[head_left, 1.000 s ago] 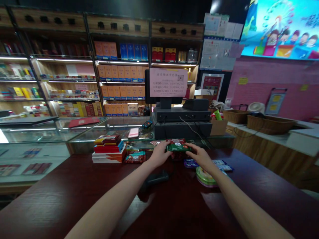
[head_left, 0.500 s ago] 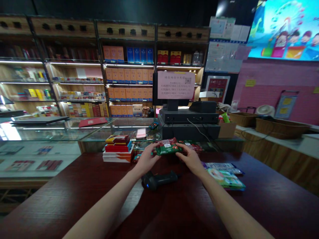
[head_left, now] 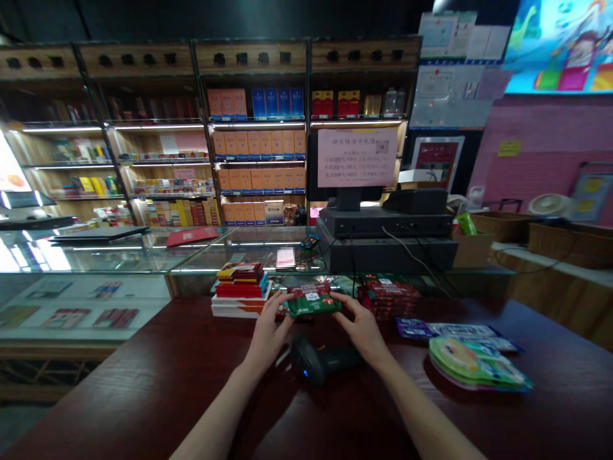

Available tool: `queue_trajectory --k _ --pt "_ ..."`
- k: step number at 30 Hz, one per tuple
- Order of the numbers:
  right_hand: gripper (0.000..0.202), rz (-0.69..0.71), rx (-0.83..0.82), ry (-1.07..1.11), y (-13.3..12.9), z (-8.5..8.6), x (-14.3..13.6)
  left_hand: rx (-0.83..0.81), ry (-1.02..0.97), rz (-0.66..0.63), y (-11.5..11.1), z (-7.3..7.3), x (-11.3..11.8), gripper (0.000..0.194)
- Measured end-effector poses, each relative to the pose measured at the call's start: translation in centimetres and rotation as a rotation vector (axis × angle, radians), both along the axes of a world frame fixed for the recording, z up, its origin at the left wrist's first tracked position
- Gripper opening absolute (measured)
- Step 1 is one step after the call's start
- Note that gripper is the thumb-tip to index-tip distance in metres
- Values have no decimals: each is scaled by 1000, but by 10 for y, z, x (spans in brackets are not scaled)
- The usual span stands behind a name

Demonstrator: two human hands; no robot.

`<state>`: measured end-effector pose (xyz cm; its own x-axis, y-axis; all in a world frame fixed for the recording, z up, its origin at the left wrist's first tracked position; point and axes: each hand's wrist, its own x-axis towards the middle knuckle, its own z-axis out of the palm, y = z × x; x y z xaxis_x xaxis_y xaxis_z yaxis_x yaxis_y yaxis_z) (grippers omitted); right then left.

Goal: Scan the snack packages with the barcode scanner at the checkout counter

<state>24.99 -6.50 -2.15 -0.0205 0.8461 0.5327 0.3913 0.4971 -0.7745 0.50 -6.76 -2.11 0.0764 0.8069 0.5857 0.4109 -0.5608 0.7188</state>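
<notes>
Between both hands is a red and green snack packet [head_left: 313,300], held by its two short ends above the far part of the dark wooden table [head_left: 158,383]. My left hand [head_left: 269,329] pinches the left end, and my right hand [head_left: 360,327] grips the right end. Just below the packet lies a black barcode scanner [head_left: 313,364] with a blue light. To the right of the packet, similar red and green packets [head_left: 389,295] form a stack. Left of my left hand stands a pile of red, yellow and white boxes [head_left: 241,291].
Green packages [head_left: 474,364] and a purple and white packet [head_left: 454,332] lie at the table's right. Behind stand a glass counter [head_left: 201,255], a monitor [head_left: 357,156] with a paper sign on it, and a black cash drawer [head_left: 393,252]. Stocked shelves [head_left: 261,147] line the back wall.
The view has turned slightly left, so the surroundings sit further right. Both hands have brought the packet a little lower and to the left, away from the stack of similar packets.
</notes>
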Motion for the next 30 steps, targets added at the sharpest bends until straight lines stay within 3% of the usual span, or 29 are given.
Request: queue_trajectory --k 7,12,17,22,27,30 --pt "25 -44 36 -10 -3 -3 -6 -15 -37 98 2 -7 2 29" --pt "23 -88 89 -9 -4 1 -8 -23 -20 109 -3 -5 10 46" --pt "24 -97 99 51 -6 7 -12 48 68 129 2 -14 10 53" --pt "25 -116 148 83 -11 15 -22 21 137 148 7 -17 7 43" --pt "28 -165 191 135 -14 19 -27 132 167 239 7 -15 4 36" --pt "31 -126 121 170 -12 16 -25 219 200 280 7 -13 3 35"
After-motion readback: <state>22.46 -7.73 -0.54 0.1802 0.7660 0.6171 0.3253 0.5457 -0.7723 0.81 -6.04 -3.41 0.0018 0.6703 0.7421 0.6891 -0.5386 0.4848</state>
